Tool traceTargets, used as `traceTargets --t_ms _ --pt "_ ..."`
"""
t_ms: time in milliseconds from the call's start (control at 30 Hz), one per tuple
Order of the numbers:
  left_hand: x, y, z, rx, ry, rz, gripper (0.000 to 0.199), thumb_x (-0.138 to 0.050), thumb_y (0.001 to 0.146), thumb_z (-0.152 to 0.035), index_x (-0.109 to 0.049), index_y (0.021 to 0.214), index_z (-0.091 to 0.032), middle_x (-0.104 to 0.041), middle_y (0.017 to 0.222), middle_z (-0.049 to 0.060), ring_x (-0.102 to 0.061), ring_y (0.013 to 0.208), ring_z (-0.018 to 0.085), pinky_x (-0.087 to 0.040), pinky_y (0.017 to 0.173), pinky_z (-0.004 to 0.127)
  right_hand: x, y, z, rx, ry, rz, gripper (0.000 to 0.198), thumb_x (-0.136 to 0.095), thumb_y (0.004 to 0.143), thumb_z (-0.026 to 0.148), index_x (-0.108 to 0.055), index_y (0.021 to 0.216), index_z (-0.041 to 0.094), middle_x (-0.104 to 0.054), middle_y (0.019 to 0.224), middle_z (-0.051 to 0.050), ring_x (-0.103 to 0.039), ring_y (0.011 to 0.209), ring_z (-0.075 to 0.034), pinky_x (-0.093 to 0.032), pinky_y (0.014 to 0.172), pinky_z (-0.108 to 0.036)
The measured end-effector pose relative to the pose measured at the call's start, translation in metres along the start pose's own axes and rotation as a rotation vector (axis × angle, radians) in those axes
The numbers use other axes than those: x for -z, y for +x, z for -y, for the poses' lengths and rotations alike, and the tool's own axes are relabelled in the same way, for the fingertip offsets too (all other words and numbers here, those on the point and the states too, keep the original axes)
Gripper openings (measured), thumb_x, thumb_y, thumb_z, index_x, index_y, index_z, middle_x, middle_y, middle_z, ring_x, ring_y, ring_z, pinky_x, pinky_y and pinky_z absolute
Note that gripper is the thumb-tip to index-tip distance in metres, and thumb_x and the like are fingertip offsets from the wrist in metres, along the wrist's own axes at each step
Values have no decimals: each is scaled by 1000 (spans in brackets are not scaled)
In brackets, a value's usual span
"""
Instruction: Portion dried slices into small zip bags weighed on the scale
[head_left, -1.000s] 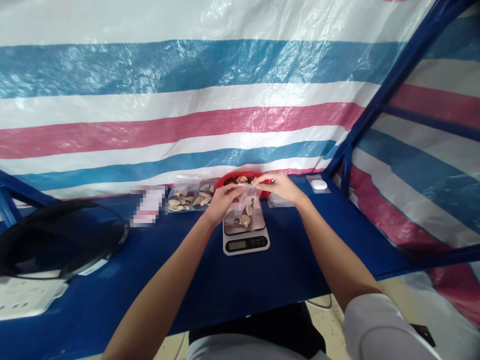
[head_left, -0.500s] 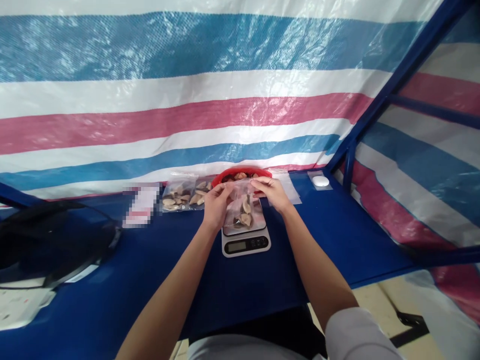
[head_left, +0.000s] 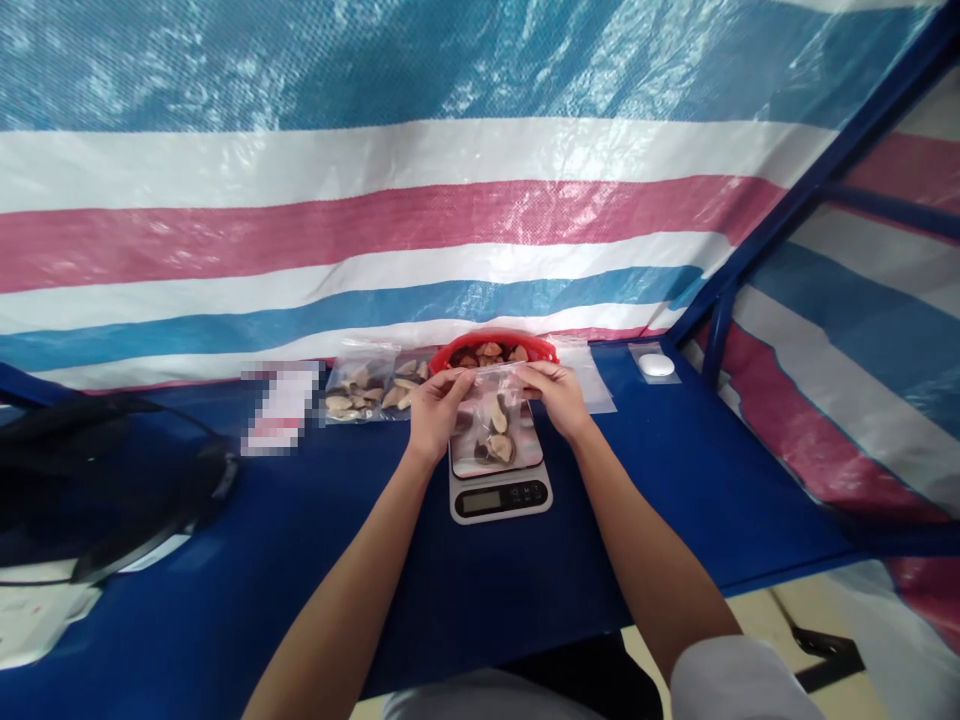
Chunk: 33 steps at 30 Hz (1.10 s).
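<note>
Between my two hands a clear zip bag (head_left: pixel 480 425) hangs over a white kitchen scale (head_left: pixel 501 500), with a few pale, dark-edged slices that look like dried mushroom (head_left: pixel 499 448) in its lower part. My left hand (head_left: pixel 436 408) pinches the bag's top edge on the left. On the right, my right hand (head_left: pixel 556 396) pinches the same edge. Whether the bag rests on the scale's plate I cannot tell. Just behind stands a red basket (head_left: pixel 491 335) holding more such pieces, its front partly hidden by the bag and hands.
Filled clear bags (head_left: pixel 358 392) lie left of my hands, beside a blurred-out paper (head_left: pixel 281 408). Flat empty bags (head_left: pixel 589 375) lie right of the basket. Farther right is a white oval object (head_left: pixel 656 366) on a small bag. A black strapped item (head_left: pixel 112 490) and a white power strip (head_left: pixel 37 620) occupy the left.
The bag's top edge is now stretched straighter between my hands, and my right hand's fingers have closed in along it. The whole view has shifted slightly.
</note>
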<state>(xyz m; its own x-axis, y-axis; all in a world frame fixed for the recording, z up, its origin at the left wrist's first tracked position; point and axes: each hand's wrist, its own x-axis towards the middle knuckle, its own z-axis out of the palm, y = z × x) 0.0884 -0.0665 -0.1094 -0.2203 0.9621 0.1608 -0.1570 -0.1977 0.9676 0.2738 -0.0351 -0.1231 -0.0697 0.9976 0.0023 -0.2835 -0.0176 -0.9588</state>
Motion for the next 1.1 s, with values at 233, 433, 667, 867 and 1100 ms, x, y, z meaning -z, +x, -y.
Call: traceTargets --t_ms 233,433,667,867,1100 --pt "9 1 2 161 -21 1 41 -89 63 -50 -77 80 -15 -72 71 2 -67 62 16 -55 54 25 1 0 -1 16 79 -70 35 -90 58 48 -79 73 19 -73 69 -1 -67 63 -16 -60 58 -28" --pt "11 2 6 198 -63 2 42 -90 61 -50 -76 80 -15 -72 68 3 -69 60 17 -54 49 24 2 0 -4 71 63 -70 31 -88 63 48 -79 71 20 -75 71 -3 -68 62 -16 -60 57 -27" --pt "10 3 9 157 -88 -11 35 -88 66 -46 -77 82 -17 -70 69 0 -65 58 13 -51 49 22 0 -3 -8 89 28 -41 30 -85 67 49 -78 73 21 -76 76 -2 -68 65 -15 -61 59 -27" --pt "12 2 10 -17 -20 -40 23 -84 71 -37 -78 77 -17 -72 70 2 -65 63 13 -53 59 23 -10 -7 -2 47 50 -80 39 -91 54 51 -76 76 22 -75 73 0 -67 63 -16 -61 57 -29" --pt "11 -3 8 -37 16 -25 24 -83 72 -40 -78 75 -17 -73 69 2 -66 65 15 -53 59 24 -15 -10 1 39 8 -95 39 -90 53 51 -74 70 21 -72 65 1 -65 56 -16 -59 56 -31"
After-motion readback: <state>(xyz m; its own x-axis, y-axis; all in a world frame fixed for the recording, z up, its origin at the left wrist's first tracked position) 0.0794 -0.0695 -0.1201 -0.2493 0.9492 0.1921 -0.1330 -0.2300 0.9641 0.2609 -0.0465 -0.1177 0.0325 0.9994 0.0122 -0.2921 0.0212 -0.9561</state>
